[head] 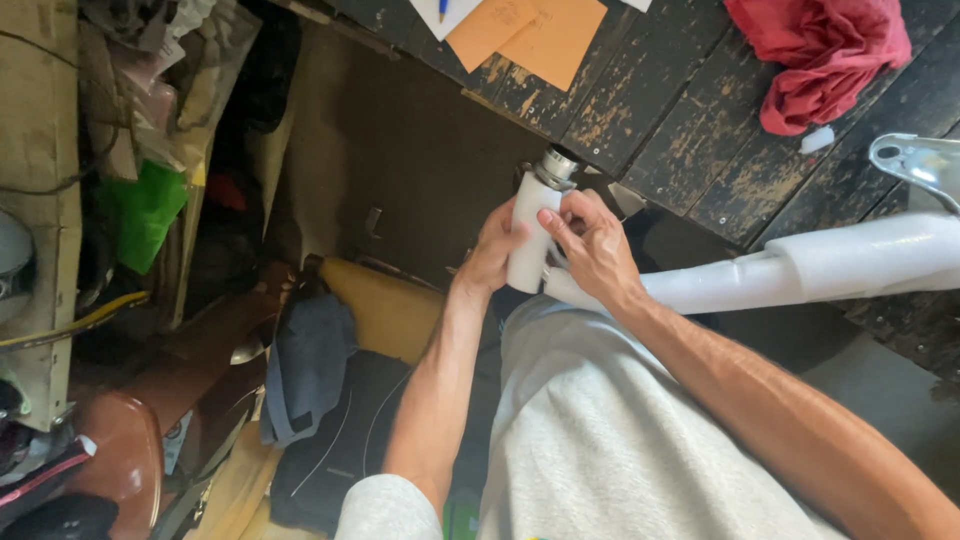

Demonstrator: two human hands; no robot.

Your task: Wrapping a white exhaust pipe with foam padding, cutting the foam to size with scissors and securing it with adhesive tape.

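A white tube [527,240] with a silver metal end [553,166] is held upright-tilted in front of me. My left hand [492,255] wraps around its lower part from the left. My right hand [594,243] grips it from the right, fingers pressed on its upper side. The tube looks joined to a longer white frame part [800,268] that runs off to the right. I wear a grey shirt and both forearms reach forward.
A worn black wooden table [680,110] lies ahead with orange envelopes [530,32], a red cloth [820,55] and a silver metal piece [915,160]. At left are cluttered shelves, a green bag [140,210], a brown chair [120,450] and dark clothing [305,365].
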